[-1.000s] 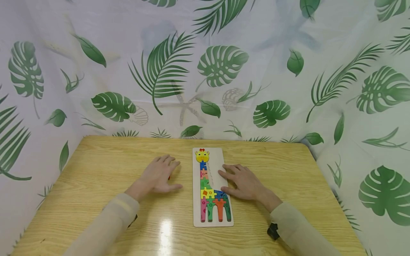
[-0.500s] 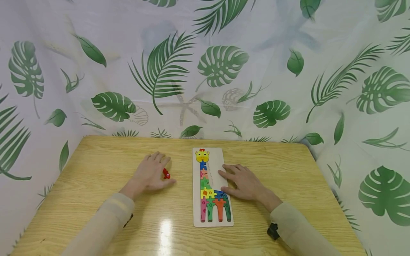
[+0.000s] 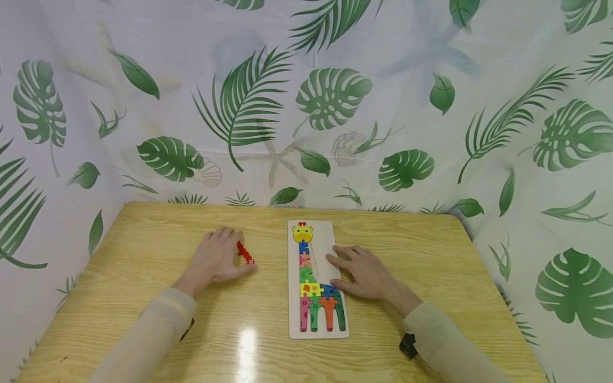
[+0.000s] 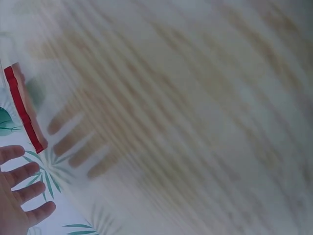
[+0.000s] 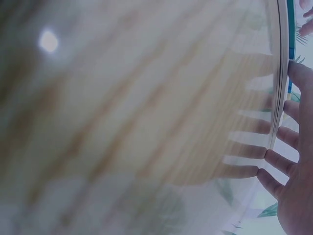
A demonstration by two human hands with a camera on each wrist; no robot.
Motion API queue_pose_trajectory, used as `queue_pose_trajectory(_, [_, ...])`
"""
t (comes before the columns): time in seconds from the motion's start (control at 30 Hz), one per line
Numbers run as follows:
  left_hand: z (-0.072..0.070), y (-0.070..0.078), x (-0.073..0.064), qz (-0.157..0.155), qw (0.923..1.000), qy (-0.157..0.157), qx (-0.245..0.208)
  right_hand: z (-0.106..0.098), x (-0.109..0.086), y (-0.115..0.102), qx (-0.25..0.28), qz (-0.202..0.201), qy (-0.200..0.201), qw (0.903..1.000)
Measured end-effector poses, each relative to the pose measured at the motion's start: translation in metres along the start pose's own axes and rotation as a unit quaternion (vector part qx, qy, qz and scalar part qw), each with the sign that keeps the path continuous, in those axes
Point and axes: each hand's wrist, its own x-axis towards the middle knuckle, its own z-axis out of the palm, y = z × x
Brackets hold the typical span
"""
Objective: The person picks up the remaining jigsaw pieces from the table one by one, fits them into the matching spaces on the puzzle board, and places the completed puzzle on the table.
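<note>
A slim red puzzle piece (image 3: 246, 254) with a knobbly edge lies on the table, left of the giraffe puzzle board (image 3: 326, 232). Beside it is my left hand (image 3: 214, 259), fingers spread, with the thumb tip close to the piece's near end. In the left wrist view, loosely extended fingers (image 4: 30, 171) show below the red piece (image 4: 27, 115). My right hand (image 3: 366, 272) lies at the board's right edge, its fingertips and thumb on the board. Colourful pieces fill a giraffe shape there: yellow head (image 3: 302, 234), blue, pink and green neck, yellow and blue body, several legs.
The wooden table (image 3: 167, 234) ends at a leaf-printed cloth (image 3: 268, 106) behind and at both sides. Along the giraffe's neck, a pale recess (image 3: 314, 263) with a wavy edge shows in the board.
My left hand has drawn back leftward, uncovering the red puzzle piece that was mostly hidden by its fingers. The right hand and the board have stayed in place.
</note>
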Motion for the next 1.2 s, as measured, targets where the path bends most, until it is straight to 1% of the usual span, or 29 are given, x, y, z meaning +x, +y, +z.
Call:
queue_pose_trajectory(0.1, [0.001,-0.001,0.000,-0.012,0.9999,0.002,-0.009,0.000,0.000,0.000,0.002,0.001,0.001,1.0000])
queue_pose_trajectory(0.3, [0.004,-0.003,-0.001,-0.037,0.9992,-0.008,-0.015,0.002,0.001,0.001,0.001,0.001,-0.001,1.0000])
queue_pose_trajectory(0.5, [0.007,-0.006,-0.003,-0.049,0.9986,-0.004,-0.019,0.002,0.000,0.002,0.002,0.001,0.001,1.0000])
queue_pose_trajectory(0.8, [0.011,-0.007,-0.003,-0.051,0.9987,-0.011,-0.004,0.002,0.001,0.002,0.003,0.001,-0.002,1.0000])
queue_pose_trajectory(1.2, [0.010,-0.006,-0.003,-0.047,0.9989,-0.002,-0.001,0.000,0.000,-0.001,0.006,0.001,-0.001,1.0000])
